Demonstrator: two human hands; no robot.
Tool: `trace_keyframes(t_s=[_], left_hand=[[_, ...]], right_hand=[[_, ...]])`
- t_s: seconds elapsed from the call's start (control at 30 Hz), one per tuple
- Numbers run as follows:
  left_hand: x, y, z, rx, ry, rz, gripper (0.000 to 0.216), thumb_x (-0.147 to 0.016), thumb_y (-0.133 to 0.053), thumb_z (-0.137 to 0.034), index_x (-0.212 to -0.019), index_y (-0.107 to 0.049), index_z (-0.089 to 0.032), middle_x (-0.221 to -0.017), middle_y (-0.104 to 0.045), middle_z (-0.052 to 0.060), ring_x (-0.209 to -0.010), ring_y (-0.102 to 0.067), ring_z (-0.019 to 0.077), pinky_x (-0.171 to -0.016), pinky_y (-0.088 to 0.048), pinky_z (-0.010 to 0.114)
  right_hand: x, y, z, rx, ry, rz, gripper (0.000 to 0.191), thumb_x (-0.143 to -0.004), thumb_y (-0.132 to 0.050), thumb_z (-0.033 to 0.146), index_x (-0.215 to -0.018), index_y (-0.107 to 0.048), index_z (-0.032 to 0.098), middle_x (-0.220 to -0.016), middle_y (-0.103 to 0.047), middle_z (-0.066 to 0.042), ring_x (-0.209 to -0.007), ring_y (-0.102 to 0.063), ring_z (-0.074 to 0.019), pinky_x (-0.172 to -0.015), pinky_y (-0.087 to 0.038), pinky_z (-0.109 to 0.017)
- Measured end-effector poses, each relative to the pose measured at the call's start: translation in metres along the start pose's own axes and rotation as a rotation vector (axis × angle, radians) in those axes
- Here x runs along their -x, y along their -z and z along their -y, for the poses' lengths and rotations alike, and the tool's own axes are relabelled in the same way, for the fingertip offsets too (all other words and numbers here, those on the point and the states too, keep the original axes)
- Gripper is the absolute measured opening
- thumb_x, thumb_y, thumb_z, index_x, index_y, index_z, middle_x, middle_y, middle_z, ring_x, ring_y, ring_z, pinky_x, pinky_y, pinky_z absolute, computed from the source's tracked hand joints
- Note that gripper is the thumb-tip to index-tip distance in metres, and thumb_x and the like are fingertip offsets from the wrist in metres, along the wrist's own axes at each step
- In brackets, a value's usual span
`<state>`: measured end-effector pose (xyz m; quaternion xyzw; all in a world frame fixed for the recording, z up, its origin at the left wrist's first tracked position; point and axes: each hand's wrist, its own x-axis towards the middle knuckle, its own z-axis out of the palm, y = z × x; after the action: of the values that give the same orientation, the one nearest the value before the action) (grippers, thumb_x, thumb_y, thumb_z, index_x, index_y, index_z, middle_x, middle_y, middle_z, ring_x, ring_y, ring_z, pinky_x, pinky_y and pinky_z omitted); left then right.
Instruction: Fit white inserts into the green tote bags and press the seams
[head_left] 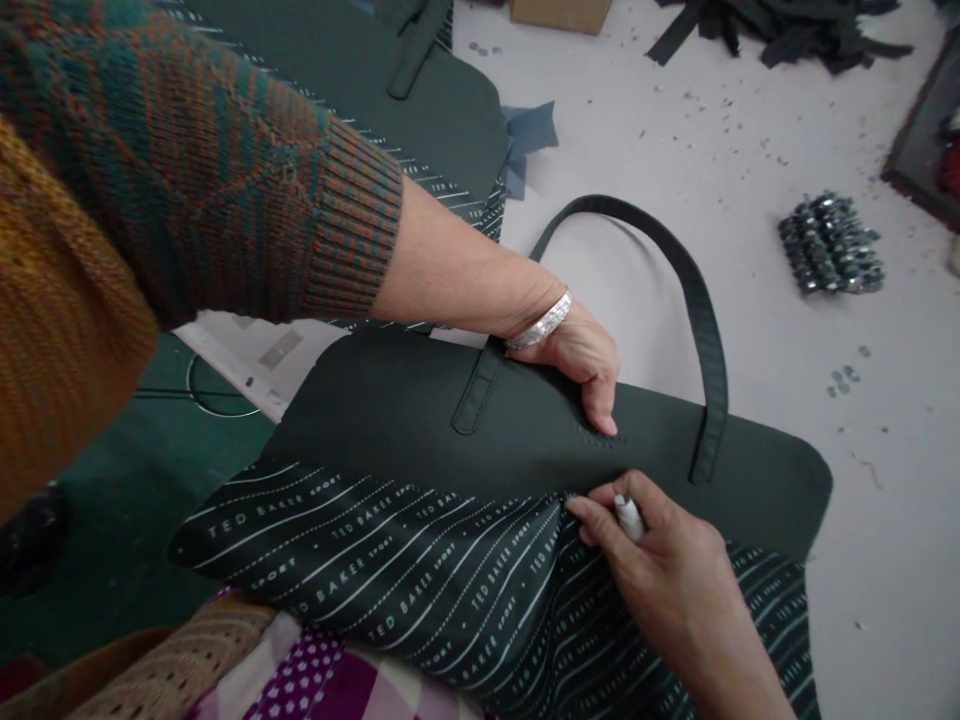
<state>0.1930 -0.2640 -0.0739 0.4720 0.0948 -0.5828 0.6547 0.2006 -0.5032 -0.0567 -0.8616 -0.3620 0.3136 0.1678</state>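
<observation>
A dark green handbag [390, 420] lies across the table edge, with a plain upper panel and a striped, lettered lower fabric [420, 570]. Over its top edge reaches my left hand [581, 350], thumb pressed on the panel near the stamped lettering, fingers hidden behind it. My right hand [660, 540] pinches the striped fabric just under the panel seam, where it puckers. A white, pen-like cylinder [628, 517] pokes out between the fingers of that hand. The bag's strap handle [675, 250] arches away on the table.
A second bag [442, 110] of the same kind lies at the upper left. On the white table [750, 350] are a bundle of shiny dark metal pieces [831, 245], black strips [780, 30], a cardboard box [561, 12] and a dark tray [926, 150]. Small scraps are scattered about.
</observation>
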Motion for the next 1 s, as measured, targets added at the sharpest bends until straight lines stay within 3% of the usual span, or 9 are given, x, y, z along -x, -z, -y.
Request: trace_keyframes(t_s=[0.2,0.37,0.5,0.8,1.0], left_hand=[[-0.004,0.0,0.0,0.017,-0.03,0.053,0.015,-0.079,-0.062,-0.024,-0.083,-0.071,-0.012,-0.077,-0.073,0.009,-0.079,-0.071,0.0247,-0.087,-0.058,0.045],[-0.002,0.003,0.003,0.046,-0.027,0.055,0.015,-0.078,-0.064,-0.025,-0.085,-0.071,-0.014,-0.08,-0.074,0.01,-0.08,-0.071,0.0257,-0.09,-0.057,0.049],[0.0,0.005,0.005,0.074,-0.061,0.032,0.02,-0.083,-0.062,-0.029,-0.089,-0.071,-0.012,-0.082,-0.074,0.01,-0.081,-0.071,0.0252,-0.09,-0.057,0.047],[0.0,-0.008,0.003,0.176,-0.054,0.004,0.027,-0.093,-0.049,-0.023,-0.084,-0.068,-0.006,-0.067,-0.071,0.005,-0.075,-0.072,0.021,-0.09,-0.053,0.045],[-0.002,-0.005,0.004,0.196,-0.06,-0.008,0.021,-0.086,-0.059,-0.025,-0.086,-0.069,-0.007,-0.068,-0.072,0.008,-0.068,-0.07,0.023,-0.092,-0.052,0.049]], right_hand=[[-0.002,-0.005,0.002,-0.002,0.034,-0.019,0.025,-0.086,-0.061,0.044,-0.071,-0.057,0.024,-0.057,-0.066,0.003,-0.047,-0.059,-0.012,-0.048,-0.04,-0.021],[0.005,-0.004,0.0,-0.063,0.131,-0.042,0.018,-0.089,-0.058,0.042,-0.086,-0.061,0.025,-0.062,-0.066,0.006,-0.048,-0.058,-0.0094,-0.049,-0.042,-0.018],[0.007,0.001,0.001,-0.07,0.135,-0.001,0.017,-0.09,-0.059,0.042,-0.086,-0.062,0.026,-0.059,-0.06,0.007,-0.047,-0.052,-0.0086,-0.049,-0.041,-0.017],[-0.001,-0.009,0.006,-0.043,0.261,-0.06,0.015,-0.091,-0.054,0.032,-0.079,-0.052,0.024,-0.062,-0.063,0.005,-0.046,-0.056,-0.009,-0.047,-0.042,-0.018],[-0.003,-0.013,0.011,0.02,0.187,-0.156,0.015,-0.089,-0.055,0.034,-0.078,-0.05,0.024,-0.056,-0.06,0.006,-0.044,-0.056,-0.0118,-0.044,-0.037,-0.021]])
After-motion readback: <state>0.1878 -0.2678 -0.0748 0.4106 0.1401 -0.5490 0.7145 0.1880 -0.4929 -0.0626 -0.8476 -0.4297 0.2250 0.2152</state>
